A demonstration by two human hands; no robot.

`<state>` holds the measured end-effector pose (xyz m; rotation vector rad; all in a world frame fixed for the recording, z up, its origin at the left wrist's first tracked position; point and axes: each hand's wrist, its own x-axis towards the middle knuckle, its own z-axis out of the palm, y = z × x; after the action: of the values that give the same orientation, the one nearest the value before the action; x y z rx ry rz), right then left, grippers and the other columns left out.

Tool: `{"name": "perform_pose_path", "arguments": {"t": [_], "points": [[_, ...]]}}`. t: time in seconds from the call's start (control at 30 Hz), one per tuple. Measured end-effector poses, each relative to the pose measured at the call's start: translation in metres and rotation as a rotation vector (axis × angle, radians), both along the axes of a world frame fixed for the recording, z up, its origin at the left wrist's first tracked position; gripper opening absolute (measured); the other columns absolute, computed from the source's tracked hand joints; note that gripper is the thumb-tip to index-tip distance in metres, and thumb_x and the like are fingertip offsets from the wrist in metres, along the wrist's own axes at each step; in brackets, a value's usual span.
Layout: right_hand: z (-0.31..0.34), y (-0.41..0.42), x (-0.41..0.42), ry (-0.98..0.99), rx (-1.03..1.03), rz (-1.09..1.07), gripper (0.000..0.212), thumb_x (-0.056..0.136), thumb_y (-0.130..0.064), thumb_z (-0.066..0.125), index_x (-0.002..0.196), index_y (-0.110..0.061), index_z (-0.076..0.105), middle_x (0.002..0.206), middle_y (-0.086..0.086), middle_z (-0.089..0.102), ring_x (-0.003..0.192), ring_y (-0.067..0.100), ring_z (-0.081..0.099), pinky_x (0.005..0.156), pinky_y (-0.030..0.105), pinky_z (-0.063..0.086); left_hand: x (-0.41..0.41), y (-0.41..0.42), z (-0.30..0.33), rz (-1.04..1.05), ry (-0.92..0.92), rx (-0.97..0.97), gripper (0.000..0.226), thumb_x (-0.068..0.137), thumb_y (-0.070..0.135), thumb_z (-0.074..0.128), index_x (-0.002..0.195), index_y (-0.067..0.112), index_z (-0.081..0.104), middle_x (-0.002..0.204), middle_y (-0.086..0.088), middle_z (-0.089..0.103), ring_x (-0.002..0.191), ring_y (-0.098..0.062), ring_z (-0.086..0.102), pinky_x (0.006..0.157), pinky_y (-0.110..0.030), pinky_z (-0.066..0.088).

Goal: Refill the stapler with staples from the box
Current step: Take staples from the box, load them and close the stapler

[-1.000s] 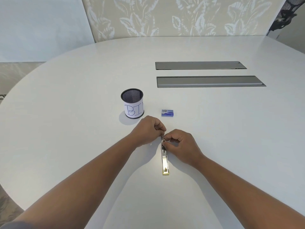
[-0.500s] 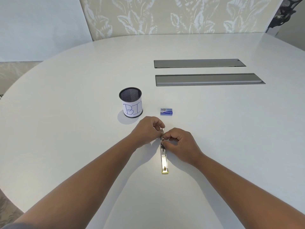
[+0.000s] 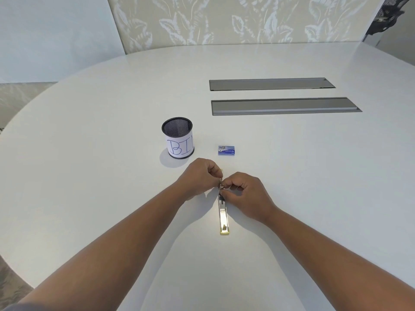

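The stapler [image 3: 223, 212] lies straight ahead of me on the white table [image 3: 89, 176], its long axis running directly away from my body: the yellow-tipped end points back at me and the far end sits under my fingers. Both my hands meet at that far end. My left hand [image 3: 199, 178] comes in from the left with its fingers curled, pinching something small and metallic at the stapler's far tip; my right hand [image 3: 246, 194] comes in from the right, fingers likewise curled and pinching the stapler's body just nearer me than the left. Whether that metal piece is a strip of staples or part of the mechanism, I cannot tell; it is too small.

The staple box [image 3: 227, 150] lies beyond the stapler's far end and a little to its right, apart from both hands, its long side set across the stapler's axis. My right hand is the nearer one to it, so I judge any reach for the box belongs to that hand, going forward and slightly right.

The black mesh cup labelled BIN [image 3: 178, 138] stands beyond and left of the stapler's far end, near my left hand but not touching it; a careless leftward swing could knock it. To the right of the stapler the table is bare, and its near edge lies well behind the stapler's yellow end.
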<state>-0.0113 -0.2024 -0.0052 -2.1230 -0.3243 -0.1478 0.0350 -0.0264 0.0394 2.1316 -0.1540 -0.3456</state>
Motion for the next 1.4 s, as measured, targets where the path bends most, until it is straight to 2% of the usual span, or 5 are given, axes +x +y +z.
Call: {"name": "perform_pose_path", "arguments": {"t": [0.1,0.23,0.97,1.23,1.4], "points": [[0.0,0.0,0.0,0.009,-0.008,-0.003,0.011,0.081,-0.017,0.077,0.088,-0.024,0.075,0.089,-0.012,0.071,0.087,0.009,0.065,0.08,0.033,0.053,0.0,0.002,0.0,0.012,0.087,-0.062,0.037,0.073,0.001,0.076,0.106,0.014,0.064,0.085,0.001,0.06,0.072,-0.014,0.056,0.07,-0.032,0.049],[0.001,-0.001,0.0,0.016,-0.01,0.001,0.013,0.08,-0.016,0.078,0.087,-0.026,0.074,0.088,-0.014,0.07,0.086,0.009,0.064,0.078,0.031,0.052,0.002,0.005,0.005,-0.021,0.18,-0.06,0.061,0.072,0.0,0.081,0.124,0.017,0.055,0.092,-0.001,0.053,0.076,-0.014,0.052,0.069,-0.027,0.046],[0.005,0.001,-0.002,0.063,0.01,-0.023,0.013,0.08,-0.016,0.079,0.086,-0.026,0.074,0.085,-0.014,0.07,0.08,0.007,0.062,0.075,0.025,0.05,0.003,-0.004,-0.004,0.122,0.109,-0.064,0.027,0.077,0.008,0.065,0.101,0.02,0.067,0.081,-0.003,0.063,0.069,-0.018,0.059,0.063,-0.03,0.049],[0.01,0.0,0.001,0.193,0.119,-0.006,0.014,0.08,-0.019,0.076,0.084,-0.03,0.07,0.077,-0.018,0.064,0.065,0.008,0.058,0.069,0.026,0.045,0.003,0.002,0.004,0.117,0.253,-0.197,0.024,0.089,0.009,0.06,0.11,0.012,0.069,0.081,-0.004,0.065,0.066,-0.013,0.059,0.064,-0.02,0.051],[0.02,0.001,0.003,0.198,0.131,0.068,0.015,0.083,-0.015,0.074,0.088,-0.028,0.069,0.108,0.001,0.065,0.103,0.022,0.063,0.09,0.044,0.052,-0.002,0.0,0.005,0.066,0.226,-0.178,0.029,0.085,0.009,0.065,0.113,0.017,0.064,0.085,-0.004,0.062,0.068,-0.015,0.057,0.066,-0.025,0.049]]}}
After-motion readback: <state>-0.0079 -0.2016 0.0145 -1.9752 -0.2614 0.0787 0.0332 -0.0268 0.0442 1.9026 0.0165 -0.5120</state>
